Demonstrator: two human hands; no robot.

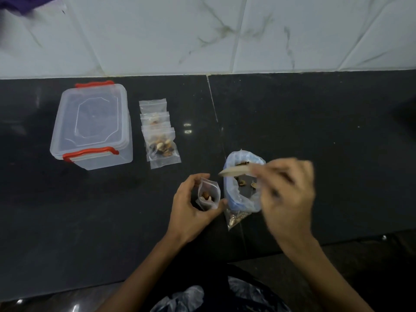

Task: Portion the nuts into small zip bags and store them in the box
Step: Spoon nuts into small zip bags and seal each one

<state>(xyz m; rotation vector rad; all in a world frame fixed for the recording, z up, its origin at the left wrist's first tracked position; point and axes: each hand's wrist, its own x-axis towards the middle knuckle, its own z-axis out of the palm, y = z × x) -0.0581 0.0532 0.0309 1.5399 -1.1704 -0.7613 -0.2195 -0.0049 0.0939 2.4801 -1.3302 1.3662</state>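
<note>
Item: small zip bag (208, 194), part-filled, pinched open in your left hand (191, 206) near the counter's (90, 221) front edge; right hand (286, 194) grips a wooden spoon (236, 171) over the nut bag (242, 183); risk: blurred, hurried tipping scatters nuts.

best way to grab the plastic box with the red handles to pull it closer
Grip the near red handle on the plastic box, coming from the front. It runs across the side facing the person, the lid is on, and the filled zip bags crowd its right side.
</note>
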